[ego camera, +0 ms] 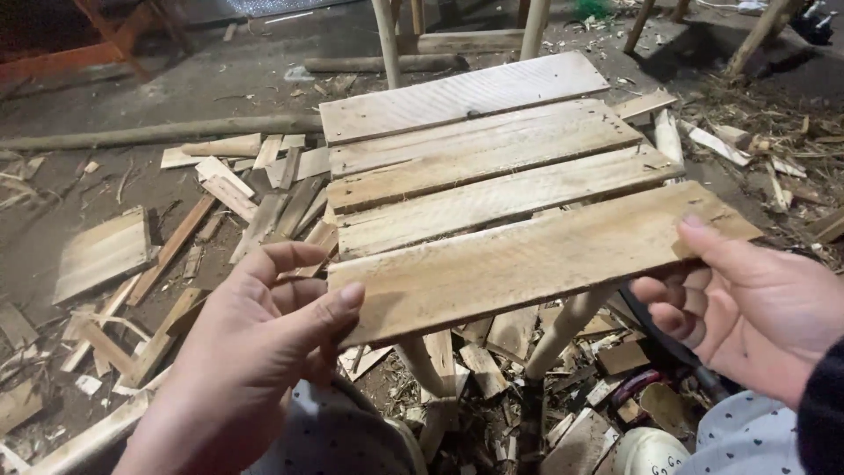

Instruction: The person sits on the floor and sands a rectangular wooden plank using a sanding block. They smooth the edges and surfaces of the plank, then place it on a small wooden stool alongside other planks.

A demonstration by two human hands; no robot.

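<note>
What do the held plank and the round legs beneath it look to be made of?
The plank, gripped by the left hand and right hand, looks like raw, unfinished wood: pale, with visible grain and rough edges. The round legs seem bare pale wood too, smoother.

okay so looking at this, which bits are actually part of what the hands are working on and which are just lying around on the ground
In hand:
- nearest plank, gripped at each end by the left hand and right hand
- four other planks lined up beside it
- round legs underneath

Lying about:
- offcuts on the floor
- long pole
- wood shavings
</note>
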